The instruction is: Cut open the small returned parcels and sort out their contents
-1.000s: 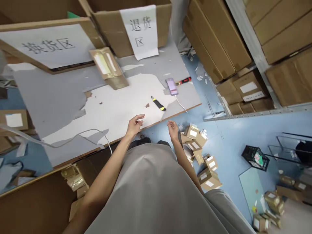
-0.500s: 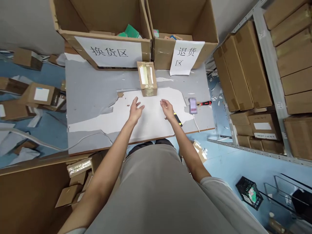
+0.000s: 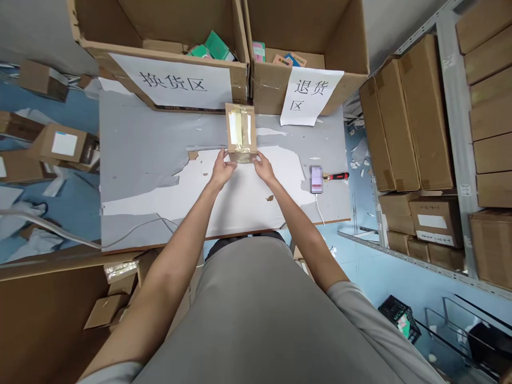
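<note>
A small cardboard box (image 3: 242,130), closed with clear tape and bearing pale labels on top, stands on the table against the front of two large cartons. My left hand (image 3: 223,169) has its fingers on the box's near left corner. Opposite it, my right hand (image 3: 264,166) touches the near right corner, so the box is held between both hands. The fingertips are partly hidden at the box's sides. Beneath my hands lies a torn white covering (image 3: 244,202) on the grey tabletop.
Behind stand a left carton (image 3: 160,50) and a right carton (image 3: 266,80), each with a paper sign and small packages inside. To the right lie a phone (image 3: 316,179) with a white cable and a red-and-black handled tool (image 3: 339,176). A shelf of boxes (image 3: 426,112) borders the right.
Both hands have moved forward from above the white covering to the small box's near corners, taking hold of it. The yellow-and-black tool by my right wrist is out of sight.
</note>
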Motion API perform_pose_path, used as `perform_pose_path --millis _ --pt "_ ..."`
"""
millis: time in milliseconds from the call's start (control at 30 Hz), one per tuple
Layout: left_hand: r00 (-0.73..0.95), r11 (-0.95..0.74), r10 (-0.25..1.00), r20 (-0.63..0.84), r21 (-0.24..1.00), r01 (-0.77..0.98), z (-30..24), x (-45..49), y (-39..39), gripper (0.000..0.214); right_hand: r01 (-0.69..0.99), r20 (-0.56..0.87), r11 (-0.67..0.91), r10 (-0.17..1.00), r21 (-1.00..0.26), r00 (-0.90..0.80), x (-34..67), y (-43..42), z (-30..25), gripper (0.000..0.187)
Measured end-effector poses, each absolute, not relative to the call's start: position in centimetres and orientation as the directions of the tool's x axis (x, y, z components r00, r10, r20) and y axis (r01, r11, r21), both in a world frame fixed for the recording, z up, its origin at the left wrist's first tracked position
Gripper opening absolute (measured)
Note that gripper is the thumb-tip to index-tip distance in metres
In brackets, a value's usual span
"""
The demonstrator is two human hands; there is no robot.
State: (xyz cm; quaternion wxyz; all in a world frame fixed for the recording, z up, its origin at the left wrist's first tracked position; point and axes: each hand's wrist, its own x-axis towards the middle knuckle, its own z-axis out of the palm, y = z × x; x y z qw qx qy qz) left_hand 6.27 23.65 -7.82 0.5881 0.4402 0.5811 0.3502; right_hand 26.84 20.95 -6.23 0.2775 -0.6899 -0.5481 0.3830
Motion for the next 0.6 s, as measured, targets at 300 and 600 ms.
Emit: perform_pose_path --millis 300,600 --pt "-0.003 0.404 0.915 -0.404 0.914 0.023 -8.4 1.1 9.2 0.093 0.397 -0.459 -0.417 0.888 -0.818 -0.013 25.1 1.4 -3.6 0.053" --pt "-0.031 0.622 0.782 -0.622 0.778 0.084 -6.8 0.7 2.5 0.084 0.335 -0.210 -0.272 0.955 -0.902 0.211 32.7 9.4 -4.3 0.061"
